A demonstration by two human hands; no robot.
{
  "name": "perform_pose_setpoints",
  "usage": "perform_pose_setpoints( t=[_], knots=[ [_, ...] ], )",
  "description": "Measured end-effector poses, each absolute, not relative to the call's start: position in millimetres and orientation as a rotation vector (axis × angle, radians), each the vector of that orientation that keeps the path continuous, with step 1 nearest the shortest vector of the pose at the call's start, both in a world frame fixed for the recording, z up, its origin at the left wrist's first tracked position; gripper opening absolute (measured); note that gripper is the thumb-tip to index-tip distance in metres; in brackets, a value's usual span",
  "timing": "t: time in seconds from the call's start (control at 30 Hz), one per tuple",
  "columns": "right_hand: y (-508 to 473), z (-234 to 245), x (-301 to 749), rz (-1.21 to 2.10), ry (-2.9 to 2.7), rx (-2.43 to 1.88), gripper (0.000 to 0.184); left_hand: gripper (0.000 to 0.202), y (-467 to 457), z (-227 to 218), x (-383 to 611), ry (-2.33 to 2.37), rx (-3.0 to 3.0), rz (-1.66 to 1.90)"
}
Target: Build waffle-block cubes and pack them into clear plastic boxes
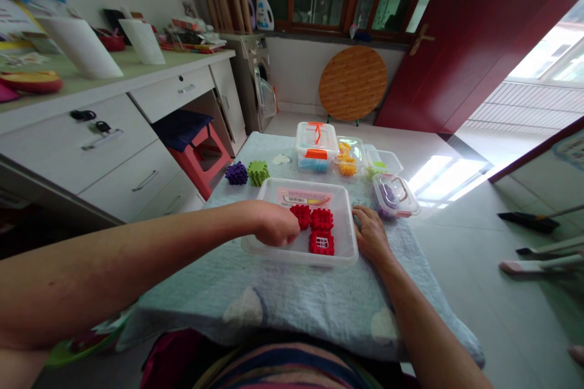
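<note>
In the head view, a clear plastic bin [344,249] stands on the cloth-covered table in front of me. Inside it are three red notched cube blocks: one at the front [322,243], another behind it [322,219], and a third, left block [300,216] against my fingers. My left hand [278,225] reaches into the bin with its fingers closed at that left block; the fingertips are partly hidden. Outside the bin's right wall, my right hand [371,234] lies on the table with fingers stretched out, close against the bin, holding nothing.
A purple notched block [236,173] and a green one [258,173] sit at the back left. Lidded boxes of blue [317,147], yellow [347,158] and purple pieces [395,196] stand at the back right. A pink stool [207,155] is left of the table.
</note>
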State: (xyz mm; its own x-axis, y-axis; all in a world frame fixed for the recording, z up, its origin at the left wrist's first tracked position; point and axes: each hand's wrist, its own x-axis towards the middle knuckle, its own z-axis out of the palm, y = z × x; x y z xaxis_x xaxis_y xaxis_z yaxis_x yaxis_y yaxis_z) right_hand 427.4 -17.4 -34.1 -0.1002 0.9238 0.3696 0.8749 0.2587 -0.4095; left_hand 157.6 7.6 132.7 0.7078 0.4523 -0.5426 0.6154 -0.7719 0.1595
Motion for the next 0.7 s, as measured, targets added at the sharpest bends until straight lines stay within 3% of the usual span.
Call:
perform_pose_setpoints(
  t=[0.13,0.33,0.7],
  knots=[
    [-17,-36,428,0.105,-1.986,-1.608,0.028,0.024,7,146,156,0.892,2.648,-0.888],
    [-17,-36,427,0.089,-1.979,-1.616,0.029,0.025,7,127,172,0.903,2.585,-1.175],
    [-18,-37,428,0.119,-1.972,-1.617,0.03,0.022,10,118,168,0.886,2.594,-0.994]
  ],
)
